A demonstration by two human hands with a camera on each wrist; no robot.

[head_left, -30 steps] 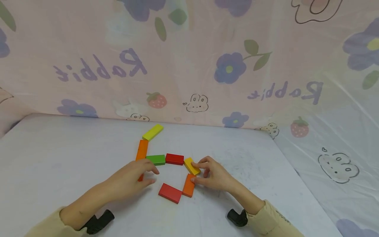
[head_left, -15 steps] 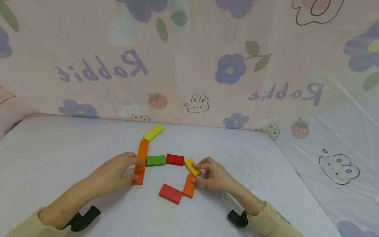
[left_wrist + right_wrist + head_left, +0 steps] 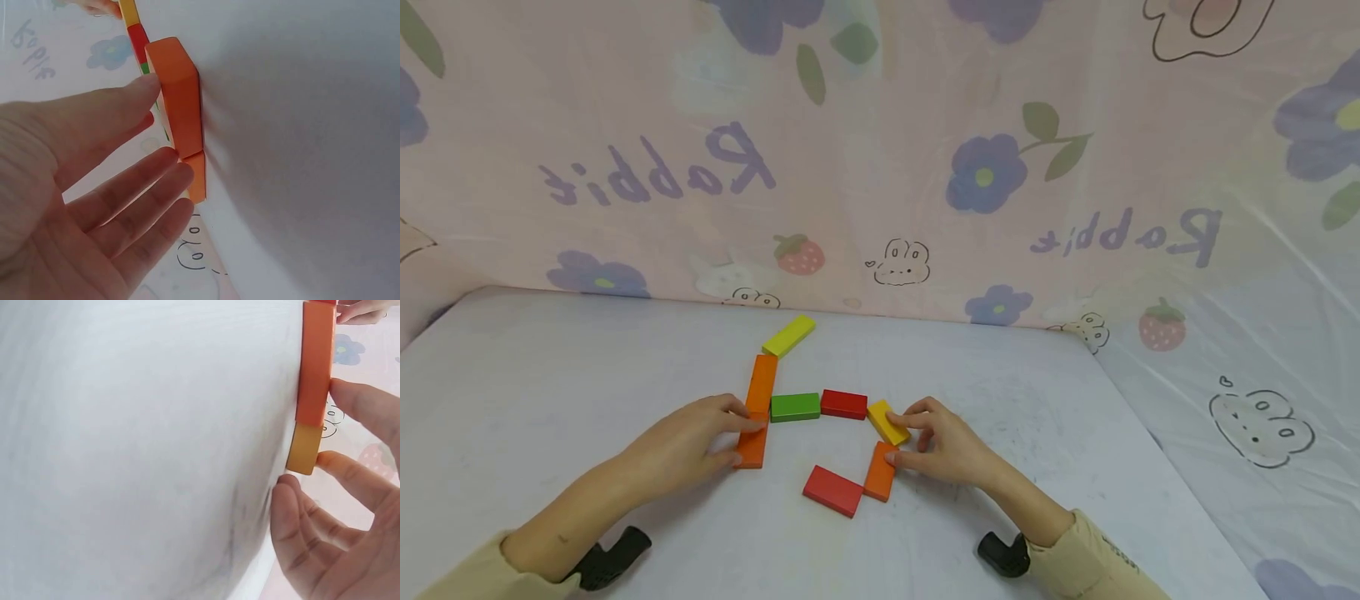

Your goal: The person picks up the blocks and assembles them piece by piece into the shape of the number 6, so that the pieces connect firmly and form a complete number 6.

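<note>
In the head view, flat wooden blocks form a bent line on the white table. My left hand (image 3: 683,440) is at the lower orange block (image 3: 751,450); its thumb and a fingertip touch it, as the left wrist view shows with the orange block (image 3: 180,94) beside the fingers. Another orange block (image 3: 762,379) continues it upward, end to end. My right hand (image 3: 953,446) rests a finger on the yellow block (image 3: 886,423) and its thumb on the short orange block (image 3: 878,475). Those fingers look extended against the blocks in the right wrist view.
A lime-yellow block (image 3: 788,337) lies at the far end. A green block (image 3: 795,407) and a dark red block (image 3: 844,404) bridge the two sides. A lighter red block (image 3: 833,491) lies nearest. Printed cloth (image 3: 880,167) hangs behind the white table (image 3: 587,367).
My left hand has moved left from the middle of the blocks onto the lower orange block, then settled there. The right hand stays in place.
</note>
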